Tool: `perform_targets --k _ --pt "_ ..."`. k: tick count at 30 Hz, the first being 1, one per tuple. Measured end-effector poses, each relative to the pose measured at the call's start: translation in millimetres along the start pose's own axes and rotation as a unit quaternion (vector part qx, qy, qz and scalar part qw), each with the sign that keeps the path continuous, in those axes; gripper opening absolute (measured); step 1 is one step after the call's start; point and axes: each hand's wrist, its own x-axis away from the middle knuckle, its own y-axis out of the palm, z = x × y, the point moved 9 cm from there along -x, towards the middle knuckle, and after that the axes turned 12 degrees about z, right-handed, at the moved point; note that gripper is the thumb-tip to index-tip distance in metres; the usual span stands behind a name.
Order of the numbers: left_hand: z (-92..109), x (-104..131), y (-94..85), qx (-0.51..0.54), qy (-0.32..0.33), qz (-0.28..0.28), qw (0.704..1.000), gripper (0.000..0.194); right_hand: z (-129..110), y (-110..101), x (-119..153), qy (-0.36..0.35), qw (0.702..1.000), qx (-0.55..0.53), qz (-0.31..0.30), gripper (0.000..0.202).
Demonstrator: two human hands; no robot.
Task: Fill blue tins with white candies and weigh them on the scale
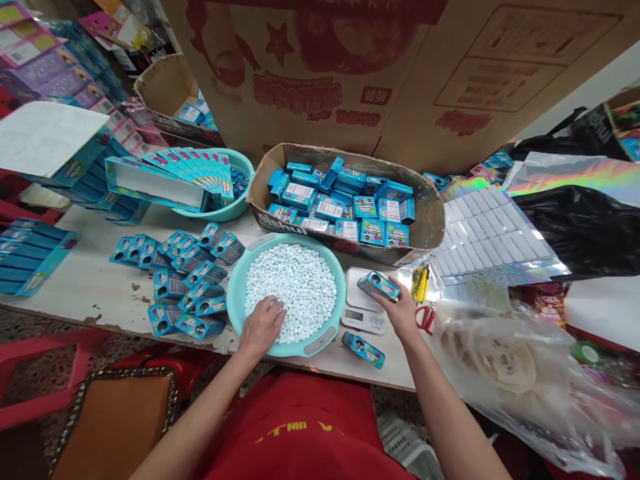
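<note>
My left hand is in the near left part of a turquoise basin, its fingers bent down and closed among small white candies. What lies under the fingertips is partly hidden. My right hand grips a small blue box by its near end. That box lies over the plate of a white digital scale, whose small display is lit but too small to read surely. Another blue box lies on the table in front of the scale.
Several blue boxes stand in a cluster left of the basin. Behind it, an open carton holds more boxes. Red scissors, a yellow cutter and a clear plastic bag lie to the right. A large cardboard box rises behind.
</note>
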Motion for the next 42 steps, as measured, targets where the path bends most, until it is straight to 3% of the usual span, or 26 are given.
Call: perform_targets --k 8,16,26,42 --pt "-1 -1 1.6 0.014 0.006 -0.009 1.000 0.017 5 -1 -1 0.006 1.000 -0.022 0.017 0.062" --pt "-1 0 -4.1 0.021 0.012 0.018 1.000 0.021 23 4 -4 0.026 0.998 -0.057 0.008 0.074" --pt "-2 1 1.2 0.023 -0.008 -0.028 0.999 0.023 39 -1 10 0.033 0.999 -0.044 -0.005 0.068" --pt "-7 3 11.5 0.017 -0.040 -0.087 0.995 0.023 38 -12 16 0.039 0.999 -0.018 0.018 0.069"
